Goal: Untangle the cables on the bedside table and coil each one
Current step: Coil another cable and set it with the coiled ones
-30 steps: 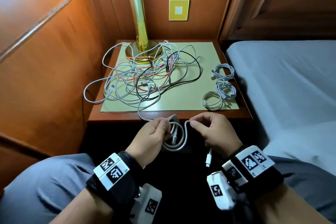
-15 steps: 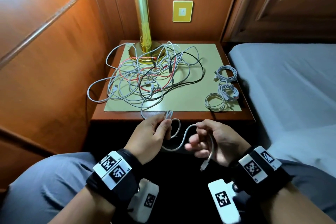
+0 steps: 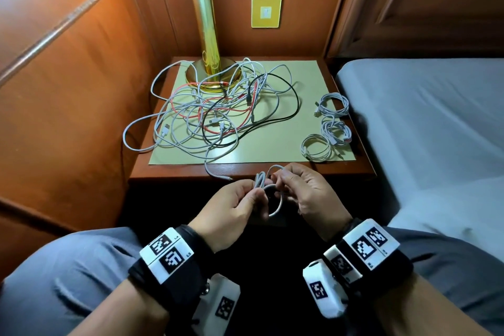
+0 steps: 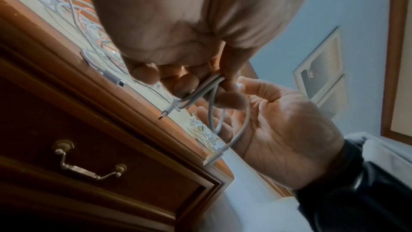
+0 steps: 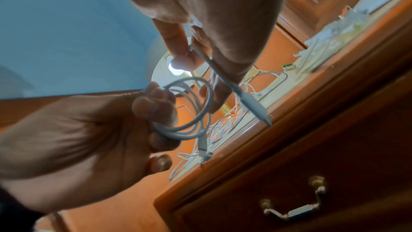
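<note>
Room dim, warm; light falls from the lamp bulb overhead, glare on its brass stem; floor beneath the bedside table black; head view bowed at edges; both wrist views soft, grainy, near palms blurred.

Left hand, right hand gripping white cable loops before bedside table
</note>
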Demonstrator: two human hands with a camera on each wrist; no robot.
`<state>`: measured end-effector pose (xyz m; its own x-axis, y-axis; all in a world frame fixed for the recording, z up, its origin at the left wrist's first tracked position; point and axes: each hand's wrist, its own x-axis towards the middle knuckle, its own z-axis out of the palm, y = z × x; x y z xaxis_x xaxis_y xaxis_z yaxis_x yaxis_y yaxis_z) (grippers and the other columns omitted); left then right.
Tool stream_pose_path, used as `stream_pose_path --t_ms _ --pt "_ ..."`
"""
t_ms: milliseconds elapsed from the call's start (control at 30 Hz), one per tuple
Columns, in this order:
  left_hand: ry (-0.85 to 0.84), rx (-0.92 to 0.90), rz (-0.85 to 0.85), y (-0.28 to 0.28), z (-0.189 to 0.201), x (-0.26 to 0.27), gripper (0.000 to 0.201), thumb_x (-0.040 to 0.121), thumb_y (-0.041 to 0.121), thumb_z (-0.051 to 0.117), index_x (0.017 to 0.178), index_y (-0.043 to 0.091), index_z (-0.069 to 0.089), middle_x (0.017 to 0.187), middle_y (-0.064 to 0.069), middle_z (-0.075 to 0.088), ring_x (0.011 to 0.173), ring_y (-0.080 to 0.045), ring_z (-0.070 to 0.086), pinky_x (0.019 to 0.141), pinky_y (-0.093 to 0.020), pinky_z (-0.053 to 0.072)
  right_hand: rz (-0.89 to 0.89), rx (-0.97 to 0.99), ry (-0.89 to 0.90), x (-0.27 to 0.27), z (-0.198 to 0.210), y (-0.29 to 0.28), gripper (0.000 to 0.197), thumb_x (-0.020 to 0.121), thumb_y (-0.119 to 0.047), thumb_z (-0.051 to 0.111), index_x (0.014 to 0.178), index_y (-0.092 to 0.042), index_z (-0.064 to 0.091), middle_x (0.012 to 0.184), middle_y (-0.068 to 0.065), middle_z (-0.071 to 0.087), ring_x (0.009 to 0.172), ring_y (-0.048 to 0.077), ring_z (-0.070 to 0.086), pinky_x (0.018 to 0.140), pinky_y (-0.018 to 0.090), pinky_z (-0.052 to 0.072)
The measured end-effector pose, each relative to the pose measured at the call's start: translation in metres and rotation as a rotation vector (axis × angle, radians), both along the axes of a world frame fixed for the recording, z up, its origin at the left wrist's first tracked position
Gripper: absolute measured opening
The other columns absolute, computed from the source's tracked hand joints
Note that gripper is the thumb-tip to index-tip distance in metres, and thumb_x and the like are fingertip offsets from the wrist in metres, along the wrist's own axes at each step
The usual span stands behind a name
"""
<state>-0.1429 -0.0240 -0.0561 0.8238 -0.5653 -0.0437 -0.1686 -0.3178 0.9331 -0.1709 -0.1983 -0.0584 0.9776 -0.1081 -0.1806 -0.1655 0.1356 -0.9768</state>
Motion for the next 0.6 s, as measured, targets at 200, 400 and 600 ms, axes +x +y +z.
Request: stream_pose_path --t_ms 200,400,600 --pt "0.082 0.027 0.098 0.0 -0.009 0.002 0.032 0.104 0.017 0.049 0.078 0.007 0.064 0.065 0.003 0.068 0.067 -0.011 0.056 0.075 -0.033 0.045 0.059 -0.356 -0.124 -0.003 -0.004 -0.008 0.033 0.093 -0.034 0.043 0.085 -0.012 0.066 0.097 0.009 0.066 0.095 0.02 0.063 0.086 0.032 0.048" --pt "0.161 -0.07 0.226 -0.007 -0.011 -0.001 0.032 0.103 0.018 0.05 0.076 0.014 0.065 0.065 0.002 0.07 0.066 -0.008 0.055 0.071 -0.025 0.043 0.118 -0.886 -0.199 -0.001 -0.007 -0.01 0.043 0.09 -0.043 0.037 0.097 -0.021 0.073 0.094 -0.003 0.063 0.093 0.015 0.055 0.089 0.03 0.041" --pt "0.183 -0.164 0.256 -0.007 -0.006 0.0 0.031 0.104 0.014 0.048 0.078 0.009 0.064 0.06 0.003 0.065 0.064 -0.011 0.053 0.064 -0.02 0.041 0.114 -0.252 0.114 -0.005 0.005 -0.007 0.019 0.101 -0.008 0.047 0.09 -0.003 0.063 0.063 0.005 0.054 0.043 0.018 0.043 0.046 0.033 0.043"
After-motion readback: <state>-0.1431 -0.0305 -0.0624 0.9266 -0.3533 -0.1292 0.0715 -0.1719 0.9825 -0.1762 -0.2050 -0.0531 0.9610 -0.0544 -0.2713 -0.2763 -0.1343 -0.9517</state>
